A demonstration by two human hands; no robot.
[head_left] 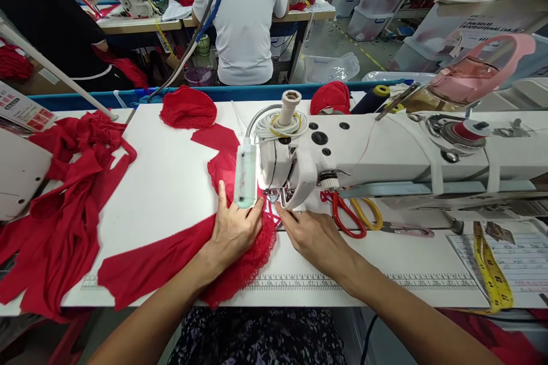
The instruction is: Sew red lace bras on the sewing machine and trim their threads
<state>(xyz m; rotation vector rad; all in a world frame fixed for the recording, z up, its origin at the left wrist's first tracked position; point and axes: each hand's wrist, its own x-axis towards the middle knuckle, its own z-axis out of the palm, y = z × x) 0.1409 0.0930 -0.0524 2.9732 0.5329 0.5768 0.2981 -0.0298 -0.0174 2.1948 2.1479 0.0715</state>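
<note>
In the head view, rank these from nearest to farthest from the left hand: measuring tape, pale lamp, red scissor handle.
From the left hand:
1. Pale lamp, just beyond it.
2. Red scissor handle, to its right.
3. Measuring tape, far right.

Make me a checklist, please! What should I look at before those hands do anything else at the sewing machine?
1. Left hand on the red lace-edged fabric: ok.
2. Right hand fingertips clear of the needle: cannot tell; they are right beside the presser foot, and the needle is too small to see.
3. Red fabric strip clear of the left forearm: not ok, the forearm crosses it.
4. Red-handled scissors off the lace-edged fabric: ok, they lie to its right.
5. Yellow tape measure away from both hands: ok.
</note>
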